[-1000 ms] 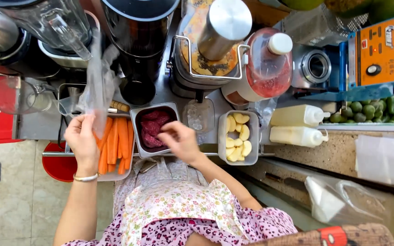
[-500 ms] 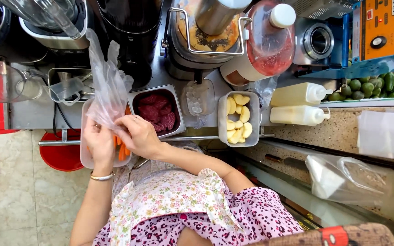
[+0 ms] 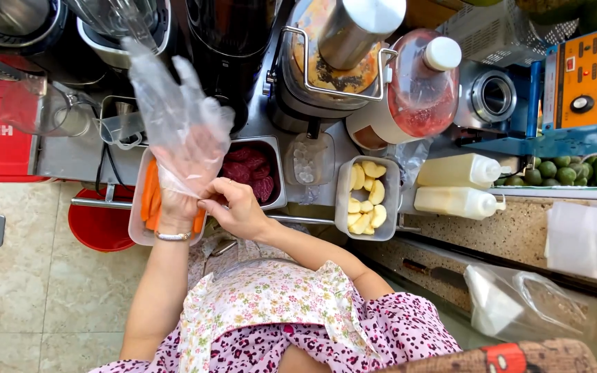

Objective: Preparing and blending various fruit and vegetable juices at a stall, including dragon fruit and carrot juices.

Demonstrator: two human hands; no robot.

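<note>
Her left hand is raised with fingers spread wide inside a clear plastic glove. The right hand pinches the glove's cuff at the left wrist. Just under the gloved hand lies a tray of carrot sticks; the beetroot tray sits beside the right hand's knuckles.

Your hands have open air just above the carrot tray, but blender jars, a juicer and squeeze bottles crowd the bench behind and right.
</note>
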